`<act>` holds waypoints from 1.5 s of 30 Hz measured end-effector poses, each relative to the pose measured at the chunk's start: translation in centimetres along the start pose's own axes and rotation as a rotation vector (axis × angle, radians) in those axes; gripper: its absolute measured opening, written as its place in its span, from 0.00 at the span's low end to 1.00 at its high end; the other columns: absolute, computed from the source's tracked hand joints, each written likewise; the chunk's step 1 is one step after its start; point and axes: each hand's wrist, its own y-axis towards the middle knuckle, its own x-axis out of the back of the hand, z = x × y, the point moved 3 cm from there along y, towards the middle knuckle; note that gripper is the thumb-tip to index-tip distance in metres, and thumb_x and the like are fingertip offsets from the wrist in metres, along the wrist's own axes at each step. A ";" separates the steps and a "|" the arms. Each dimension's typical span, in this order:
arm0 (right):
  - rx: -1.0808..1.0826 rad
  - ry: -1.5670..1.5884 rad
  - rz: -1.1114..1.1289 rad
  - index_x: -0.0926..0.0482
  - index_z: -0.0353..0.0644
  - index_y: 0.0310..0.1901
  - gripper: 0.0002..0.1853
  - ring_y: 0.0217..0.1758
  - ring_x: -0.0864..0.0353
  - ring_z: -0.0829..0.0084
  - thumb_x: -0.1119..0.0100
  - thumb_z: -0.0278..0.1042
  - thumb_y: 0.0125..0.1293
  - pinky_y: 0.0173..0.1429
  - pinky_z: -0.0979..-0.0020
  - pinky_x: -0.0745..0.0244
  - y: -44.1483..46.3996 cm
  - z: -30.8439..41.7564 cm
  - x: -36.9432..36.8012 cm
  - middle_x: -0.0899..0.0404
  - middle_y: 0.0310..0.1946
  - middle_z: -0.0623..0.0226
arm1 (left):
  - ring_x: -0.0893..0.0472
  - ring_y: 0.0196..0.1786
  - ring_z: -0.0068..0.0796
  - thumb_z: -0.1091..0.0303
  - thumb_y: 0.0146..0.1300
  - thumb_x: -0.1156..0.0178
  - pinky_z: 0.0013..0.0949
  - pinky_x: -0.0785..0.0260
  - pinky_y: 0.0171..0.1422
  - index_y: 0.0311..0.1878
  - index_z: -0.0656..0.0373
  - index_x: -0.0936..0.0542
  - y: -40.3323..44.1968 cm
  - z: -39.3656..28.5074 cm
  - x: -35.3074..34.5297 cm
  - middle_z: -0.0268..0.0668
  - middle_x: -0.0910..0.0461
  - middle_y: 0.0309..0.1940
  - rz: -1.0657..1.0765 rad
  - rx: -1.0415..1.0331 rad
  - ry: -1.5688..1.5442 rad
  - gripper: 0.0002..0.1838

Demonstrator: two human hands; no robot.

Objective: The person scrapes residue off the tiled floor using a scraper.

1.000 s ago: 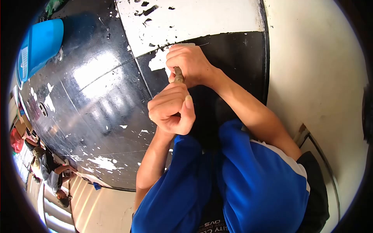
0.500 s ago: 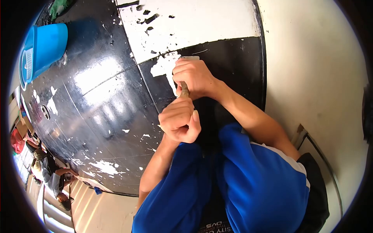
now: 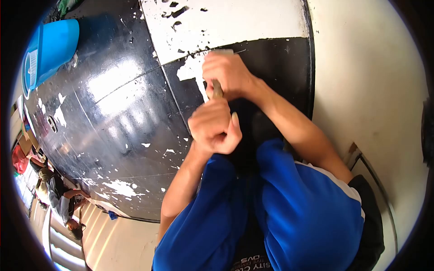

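Both fists are wrapped round one tool with a brownish handle [image 3: 217, 89]. My right hand [image 3: 227, 74] is on its far part, and my left hand [image 3: 214, 127] grips the end nearer my body. A pale flat edge [image 3: 224, 52] shows just beyond my right knuckles; most of the tool is hidden in the fists. Under and around the hands lies a glossy black surface layer [image 3: 275, 67]. Left of my right hand is a bare white patch [image 3: 190, 70] with ragged edges. Farther off, a large white area [image 3: 253, 20] carries loose black flakes [image 3: 180, 12].
A blue container [image 3: 58, 45] stands at the upper left, with something green [image 3: 68, 5] beyond it. Another person [image 3: 58, 196] is low at the far left, near a red item [image 3: 19, 159]. A pale surface [image 3: 370, 81] extends along the right.
Both hands, still round the tool, moved nearer my body by the middle frame and have since moved away again. The view has also shifted slightly.
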 end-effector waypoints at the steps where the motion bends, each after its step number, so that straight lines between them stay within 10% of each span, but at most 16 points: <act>1: -0.055 0.005 0.024 0.35 0.45 0.15 0.13 0.27 0.28 0.59 0.36 0.29 0.35 0.26 0.59 0.32 0.3 -0.2 0.0 0.32 0.18 0.66 | 0.26 0.20 0.39 0.86 0.57 0.45 0.39 0.27 0.34 0.15 0.67 0.33 0.6 0.1 0.1 0.39 0.30 0.15 -0.033 -0.003 -0.066 0.16; 45: 0.081 0.213 0.125 0.33 0.44 0.15 0.11 0.29 0.26 0.58 0.37 0.30 0.35 0.30 0.58 0.29 -0.5 1.9 -4.1 0.31 0.18 0.67 | 0.27 0.20 0.42 0.87 0.52 0.42 0.37 0.28 0.35 0.16 0.66 0.31 -3.1 -1.9 0.5 0.41 0.30 0.15 -0.068 0.032 0.130 0.12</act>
